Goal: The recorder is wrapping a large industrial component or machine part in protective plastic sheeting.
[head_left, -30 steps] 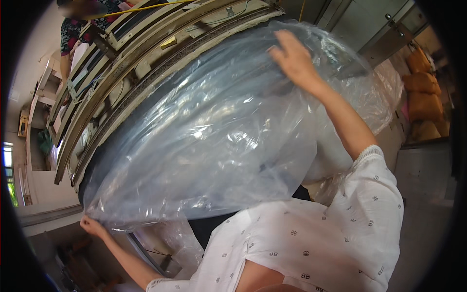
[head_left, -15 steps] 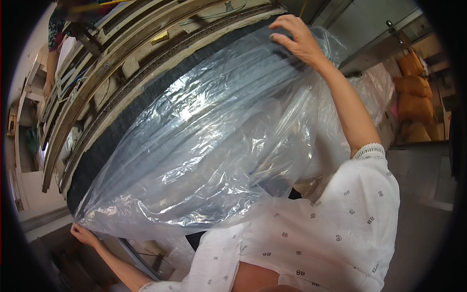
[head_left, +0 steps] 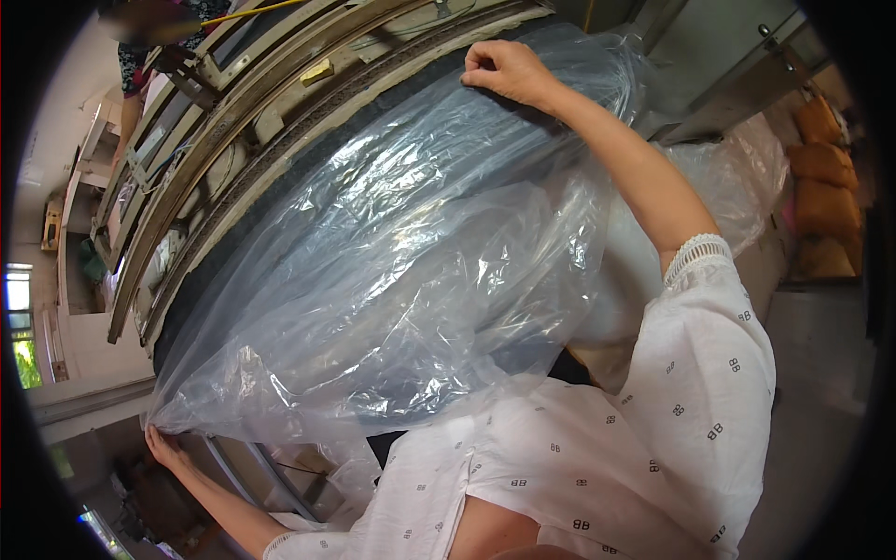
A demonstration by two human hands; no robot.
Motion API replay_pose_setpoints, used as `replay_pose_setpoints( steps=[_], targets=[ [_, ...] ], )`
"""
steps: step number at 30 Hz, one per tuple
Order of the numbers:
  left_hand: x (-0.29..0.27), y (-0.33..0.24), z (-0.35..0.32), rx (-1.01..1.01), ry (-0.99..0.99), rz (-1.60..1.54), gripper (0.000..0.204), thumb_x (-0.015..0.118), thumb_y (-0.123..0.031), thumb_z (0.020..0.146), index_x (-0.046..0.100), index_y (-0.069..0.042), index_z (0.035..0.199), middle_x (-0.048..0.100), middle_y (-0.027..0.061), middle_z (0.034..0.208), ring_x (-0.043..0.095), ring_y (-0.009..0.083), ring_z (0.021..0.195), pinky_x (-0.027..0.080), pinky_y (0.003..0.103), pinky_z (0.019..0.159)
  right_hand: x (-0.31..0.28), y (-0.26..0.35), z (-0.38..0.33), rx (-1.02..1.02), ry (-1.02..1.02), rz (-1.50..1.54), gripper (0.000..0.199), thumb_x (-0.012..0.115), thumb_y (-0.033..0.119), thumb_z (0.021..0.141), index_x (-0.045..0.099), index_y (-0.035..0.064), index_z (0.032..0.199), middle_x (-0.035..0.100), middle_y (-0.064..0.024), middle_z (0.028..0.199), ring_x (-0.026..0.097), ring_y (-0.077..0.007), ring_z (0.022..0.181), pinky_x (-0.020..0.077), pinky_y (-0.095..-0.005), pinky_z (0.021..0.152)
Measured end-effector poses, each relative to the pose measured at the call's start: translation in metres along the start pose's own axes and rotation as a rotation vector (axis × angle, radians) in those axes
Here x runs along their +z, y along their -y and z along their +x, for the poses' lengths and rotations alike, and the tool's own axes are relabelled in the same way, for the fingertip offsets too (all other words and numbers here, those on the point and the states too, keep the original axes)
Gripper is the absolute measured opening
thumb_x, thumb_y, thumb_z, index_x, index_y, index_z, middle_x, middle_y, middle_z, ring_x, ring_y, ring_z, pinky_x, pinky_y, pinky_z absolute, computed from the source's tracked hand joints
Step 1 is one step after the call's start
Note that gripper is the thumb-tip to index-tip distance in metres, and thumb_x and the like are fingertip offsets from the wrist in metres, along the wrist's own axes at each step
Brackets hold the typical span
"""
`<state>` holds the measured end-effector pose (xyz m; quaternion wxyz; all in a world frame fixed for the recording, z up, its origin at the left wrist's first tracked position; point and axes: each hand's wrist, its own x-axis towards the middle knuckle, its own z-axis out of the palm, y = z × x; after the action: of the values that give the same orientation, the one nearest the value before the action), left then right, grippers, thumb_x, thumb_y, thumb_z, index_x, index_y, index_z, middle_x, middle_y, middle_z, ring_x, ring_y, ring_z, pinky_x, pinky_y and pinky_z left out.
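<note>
A large clear plastic sheet (head_left: 373, 252), wrinkled and shiny, spreads over a dark surface in front of me and reaches back to my body. My left hand (head_left: 164, 448) is closed on the sheet's near left corner, low at the left. At the far side, my right hand (head_left: 509, 73) is curled in a pinch at the sheet's upper part. Part of the dark strip (head_left: 219, 271) beneath shows along the sheet's far left edge.
Beyond the sheet runs a curved machine frame (head_left: 224, 177) with metal rails and a small yellow block (head_left: 316, 72). Another person's arm (head_left: 128, 117) is at the far left. More crumpled plastic (head_left: 737, 177) and brown bundles (head_left: 826, 205) are at the right.
My right hand has moved left and its spread fingers have closed into a pinch. My left hand stays at the corner. The view has shifted slightly.
</note>
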<state>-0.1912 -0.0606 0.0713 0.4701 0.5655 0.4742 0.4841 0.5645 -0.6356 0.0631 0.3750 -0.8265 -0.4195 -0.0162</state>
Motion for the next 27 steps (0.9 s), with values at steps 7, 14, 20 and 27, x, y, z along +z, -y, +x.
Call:
replay_pose_setpoints(
  steps=[7, 14, 20, 27],
  targets=[
    [-0.069, -0.073, -0.067, -0.056, 0.022, 0.045, 0.035, 0.063, -0.018, 0.084, 0.053, -0.008, 0.116, 0.059, 0.0036, 0.108, 0.054, 0.0131, 0.094, 0.042, 0.026, 0.083, 0.01, 0.014, -0.005, 0.008, 0.117, 0.042, 0.022, 0.068, 0.027, 0.07, 0.06, 0.0081, 0.08, 0.062, -0.0022, 0.073, 0.059, -0.0181, 0.07, 0.0439, -0.0308, 0.069],
    [-0.105, -0.067, -0.118, -0.075, 0.085, 0.143, 0.035, 0.061, -0.02, 0.086, 0.051, -0.004, 0.115, 0.057, 0.0038, 0.1, 0.053, 0.0117, 0.091, 0.042, 0.024, 0.081, 0.011, 0.001, 0.012, -0.067, 0.183, 0.018, 0.034, 0.071, 0.026, 0.07, 0.056, 0.0071, 0.093, 0.056, -0.0011, 0.078, 0.051, -0.0148, 0.071, 0.0407, -0.0285, 0.068],
    [-0.068, -0.032, -0.06, -0.136, 0.049, 0.062, 0.03, 0.058, -0.015, 0.086, 0.054, -0.006, 0.114, 0.059, 0.0046, 0.105, 0.056, 0.0132, 0.094, 0.045, 0.025, 0.081, -0.028, 0.006, 0.039, -0.05, 0.419, 0.19, 0.017, 0.067, 0.017, 0.075, 0.06, 0.0057, 0.086, 0.056, 0.0026, 0.078, 0.05, -0.0078, 0.074, 0.0411, -0.0236, 0.067],
    [0.087, -0.064, 0.019, -0.139, -0.188, -0.359, 0.035, 0.046, -0.025, 0.089, 0.052, 0.001, 0.112, 0.056, 0.0144, 0.112, 0.053, 0.0266, 0.104, 0.043, 0.04, 0.092, -0.094, -0.013, 0.084, 0.116, -0.502, 0.683, 0.04, 0.059, 0.025, 0.086, 0.051, 0.0025, 0.119, 0.057, -0.0044, 0.109, 0.054, -0.0152, 0.098, 0.0416, -0.0253, 0.086]
  ],
)
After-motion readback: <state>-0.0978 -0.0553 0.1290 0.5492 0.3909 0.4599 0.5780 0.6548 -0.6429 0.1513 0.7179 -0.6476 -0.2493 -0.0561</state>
